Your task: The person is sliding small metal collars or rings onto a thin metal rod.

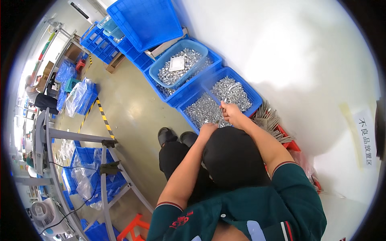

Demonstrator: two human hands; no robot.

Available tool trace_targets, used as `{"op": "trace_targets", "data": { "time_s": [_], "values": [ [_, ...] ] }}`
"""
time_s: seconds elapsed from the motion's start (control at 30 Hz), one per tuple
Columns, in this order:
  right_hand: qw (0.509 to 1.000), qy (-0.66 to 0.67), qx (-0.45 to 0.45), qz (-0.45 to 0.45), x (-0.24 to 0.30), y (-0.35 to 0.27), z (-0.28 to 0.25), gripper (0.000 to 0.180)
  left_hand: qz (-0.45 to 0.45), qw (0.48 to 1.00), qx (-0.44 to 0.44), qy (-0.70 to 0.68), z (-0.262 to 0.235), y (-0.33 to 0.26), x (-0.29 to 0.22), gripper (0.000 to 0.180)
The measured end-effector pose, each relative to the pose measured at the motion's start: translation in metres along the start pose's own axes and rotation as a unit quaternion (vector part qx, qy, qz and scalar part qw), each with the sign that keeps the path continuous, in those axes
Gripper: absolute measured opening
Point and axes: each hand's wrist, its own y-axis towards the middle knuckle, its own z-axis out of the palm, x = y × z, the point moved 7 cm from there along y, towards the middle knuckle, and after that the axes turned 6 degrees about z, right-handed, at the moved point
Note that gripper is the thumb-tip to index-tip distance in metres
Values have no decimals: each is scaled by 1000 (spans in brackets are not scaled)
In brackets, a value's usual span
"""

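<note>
Before me is a blue plastic crate [253, 91] with a blue divider [210, 94] between two heaps of small shiny metal parts [201, 108]. My right hand [232, 113] is closed in a pinch over the near side of the crate. Lower and to its left, my left hand [208, 130] is closed at the crate's near edge, its fingertips partly hidden by my knee. A thin strip seems to run between the two hands, but it is too small to name. A pale curved strip [231, 89] lies on the right heap.
Beyond stands a light blue tub [203, 49] of metal parts with a white slip [177, 63]. At right, thin metal rods [268, 118] lie by a red bin [292, 143] along the white wall [321, 80]. A metal frame [76, 135] and fan [43, 213] stand at left.
</note>
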Motion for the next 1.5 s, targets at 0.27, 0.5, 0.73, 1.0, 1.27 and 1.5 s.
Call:
{"op": "trace_targets", "data": {
  "time_s": [0.27, 0.5, 0.73, 1.0, 1.27, 1.5],
  "values": [
    [995, 47, -80, 40, 28, 52, -79, 40, -196, 929, -40, -310, -10, -53, -15, 28],
    [991, 92, -84, 54, 24, 42, -82, 28, -322, 835, -48, -444, -70, -87, -40, 21],
    [994, 44, 90, 34, 49, 3, -6, 13, -306, 817, -81, -481, -90, -100, -38, 20],
    [990, -47, 132, -4, 90, -55, 74, 28, -237, 820, -81, -514, -115, -128, -58, 20],
    [980, -126, 149, -29, 101, -87, 125, 27, -188, 827, -96, -522, -125, -151, -57, 22],
    [902, -383, 111, -167, 119, -117, 154, 23, -165, 863, -133, -458, -140, -158, -57, 22]
  ]
}}
